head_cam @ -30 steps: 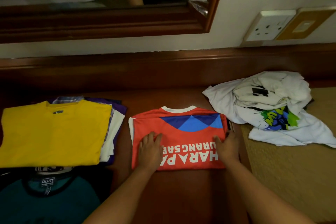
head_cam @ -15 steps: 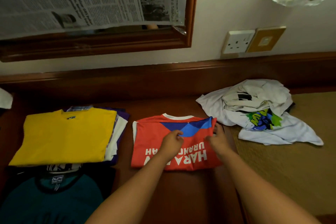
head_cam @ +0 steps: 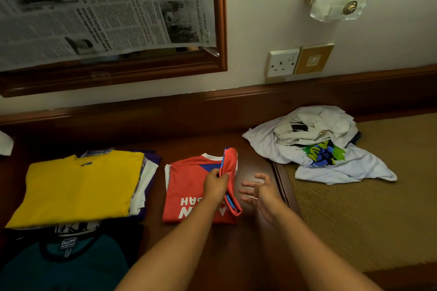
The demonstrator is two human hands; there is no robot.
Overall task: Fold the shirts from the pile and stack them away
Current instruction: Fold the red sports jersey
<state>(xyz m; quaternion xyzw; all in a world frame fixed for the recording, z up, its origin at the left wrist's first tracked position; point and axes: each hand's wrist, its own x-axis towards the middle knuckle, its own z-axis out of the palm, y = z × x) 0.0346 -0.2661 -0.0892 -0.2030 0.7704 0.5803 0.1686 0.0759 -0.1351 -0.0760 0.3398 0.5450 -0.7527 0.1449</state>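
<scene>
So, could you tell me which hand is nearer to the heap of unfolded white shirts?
The right hand. It hovers open just right of the red shirt, on the side toward the white heap. The left hand is farther away, pinching the red shirt's lifted right edge.

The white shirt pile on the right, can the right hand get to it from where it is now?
Probably yes: the right hand is open and holds nothing, and only bare wood lies between it and the white shirt pile.

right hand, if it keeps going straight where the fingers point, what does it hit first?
The right hand is open, fingers spread toward the left. First in that line is probably the raised flap of the red shirt that the left hand pinches. Depth is unclear; it could pass above it.
</scene>
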